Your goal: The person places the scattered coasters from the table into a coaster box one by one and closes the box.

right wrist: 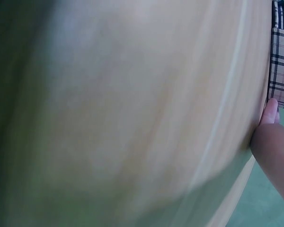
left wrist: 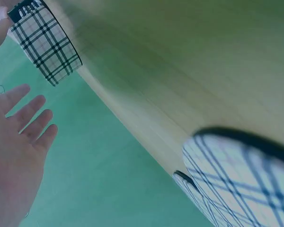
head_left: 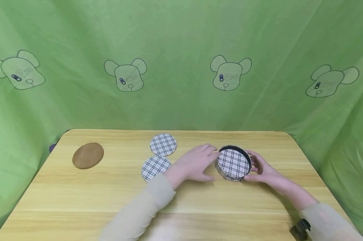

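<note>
A round plaid coaster holder [head_left: 224, 174] with a dark inner wall stands on the right part of the table, a plaid disc [head_left: 234, 162] showing inside it. My right hand [head_left: 267, 172] grips its right side, thumb at the front and fingers round the back; in the right wrist view, the thumb meets the holder's plaid side [right wrist: 281, 71]. To the left of the holder is my left hand [head_left: 196, 164], fingers extended and fingertips right at the rim. The left wrist view has this hand [left wrist: 19, 146] with straight, slightly spread fingers, holding nothing.
Two round plaid coasters, a rear one [head_left: 163, 144] and a front one [head_left: 155, 167], lie left of my left hand; its forearm partly covers the front one. A brown round disc [head_left: 88, 156] lies far left. Green curtain [head_left: 181, 110] hangs behind the wooden table [head_left: 64, 201].
</note>
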Demonstrator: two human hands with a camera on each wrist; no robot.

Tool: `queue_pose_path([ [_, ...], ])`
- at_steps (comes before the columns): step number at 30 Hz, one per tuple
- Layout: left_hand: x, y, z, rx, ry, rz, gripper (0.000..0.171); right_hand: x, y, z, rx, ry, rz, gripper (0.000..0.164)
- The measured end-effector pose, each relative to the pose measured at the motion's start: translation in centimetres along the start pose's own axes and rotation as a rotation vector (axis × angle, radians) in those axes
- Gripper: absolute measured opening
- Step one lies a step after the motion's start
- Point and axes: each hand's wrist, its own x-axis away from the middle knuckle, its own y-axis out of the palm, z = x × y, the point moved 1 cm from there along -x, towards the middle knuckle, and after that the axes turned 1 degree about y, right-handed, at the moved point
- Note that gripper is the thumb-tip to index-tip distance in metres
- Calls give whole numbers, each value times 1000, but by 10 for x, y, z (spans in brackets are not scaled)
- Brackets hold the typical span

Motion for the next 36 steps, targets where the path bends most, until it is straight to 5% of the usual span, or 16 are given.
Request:
queue_pose_path([
  [11, 26, -7, -8, 33, 17, -2, 91, 0, 0, -1, 10, -2, 6, 101],
  [36, 99, -7, -43, 104, -102, -20, 84, 0, 0, 1, -15, 5, -1, 101],
])
